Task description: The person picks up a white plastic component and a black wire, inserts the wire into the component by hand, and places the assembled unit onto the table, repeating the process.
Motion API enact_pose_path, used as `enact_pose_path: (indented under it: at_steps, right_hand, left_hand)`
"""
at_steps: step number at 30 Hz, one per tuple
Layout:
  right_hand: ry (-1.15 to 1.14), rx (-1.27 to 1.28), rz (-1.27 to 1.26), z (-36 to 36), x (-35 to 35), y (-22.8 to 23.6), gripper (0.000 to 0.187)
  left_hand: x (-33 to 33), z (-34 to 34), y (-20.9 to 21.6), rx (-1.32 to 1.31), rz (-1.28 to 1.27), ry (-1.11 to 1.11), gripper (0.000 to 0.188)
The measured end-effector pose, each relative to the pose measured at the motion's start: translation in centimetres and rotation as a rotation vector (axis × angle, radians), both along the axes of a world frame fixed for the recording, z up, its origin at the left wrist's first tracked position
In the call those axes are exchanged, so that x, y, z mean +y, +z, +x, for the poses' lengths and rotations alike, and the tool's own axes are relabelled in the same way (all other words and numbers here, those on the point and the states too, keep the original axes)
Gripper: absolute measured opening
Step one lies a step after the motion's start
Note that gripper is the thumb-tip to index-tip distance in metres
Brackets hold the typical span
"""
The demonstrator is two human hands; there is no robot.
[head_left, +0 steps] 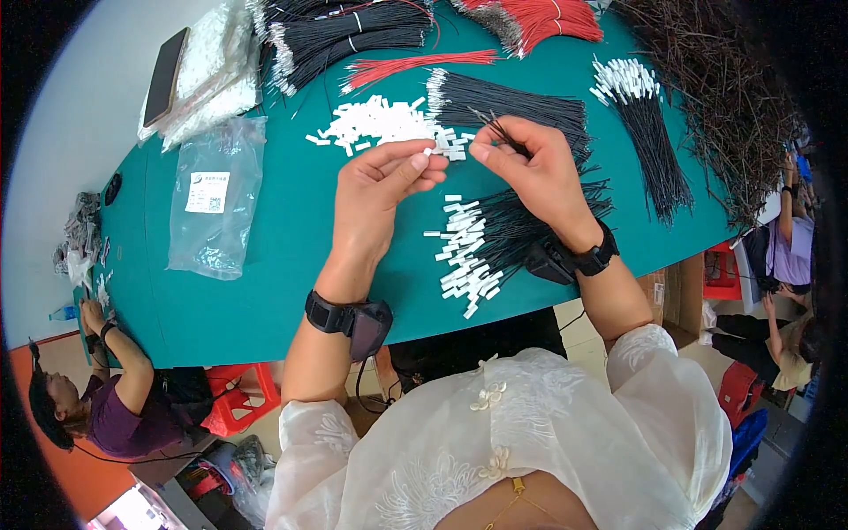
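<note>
My left hand (385,184) pinches a small white plastic connector housing (428,152) between thumb and forefinger. Close by on the right, my right hand (534,168) grips a few thin black wires (500,132), their bare tips pointing toward the left hand. The housing and the wire tips are apart. Behind the left hand lies a pile of loose white housings (375,120). Past the right hand, a bundle of black wires (521,104) rests on the table. Nearer me, more black wires with white housings on their ends (468,256) are spread under the right forearm.
The green table (300,230) also holds an empty clear bag (215,199), stuffed bags with a phone (166,75) on top, red wire bundles (552,25) and a capped black bundle (649,141). Dark tangled wires (715,88) heap up at right. A co-worker (124,397) sits at left.
</note>
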State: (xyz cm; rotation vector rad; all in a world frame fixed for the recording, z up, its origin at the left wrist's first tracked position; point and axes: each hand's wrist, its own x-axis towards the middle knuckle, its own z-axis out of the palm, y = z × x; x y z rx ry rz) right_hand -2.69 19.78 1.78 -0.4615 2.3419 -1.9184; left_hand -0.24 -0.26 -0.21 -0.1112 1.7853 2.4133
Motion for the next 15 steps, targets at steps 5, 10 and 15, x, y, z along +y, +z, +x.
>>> enact_pose_path:
  at_steps: [5,10,15]
  right_hand:
    - [0.010,0.000,-0.011,-0.03,0.06,-0.07,0.011]
    - [0.020,-0.008,0.009,-0.10,0.19,-0.17,0.011]
    - [0.012,-0.016,0.050,-0.23,0.42,-0.42,0.011]
  left_hand:
    - [0.01,0.06,-0.15,0.026,-0.019,-0.035,0.022]
    - [0.46,0.33,0.42,0.077,-0.088,-0.004,0.022]
    - [0.50,0.45,0.64,0.108,-0.086,-0.023,0.022]
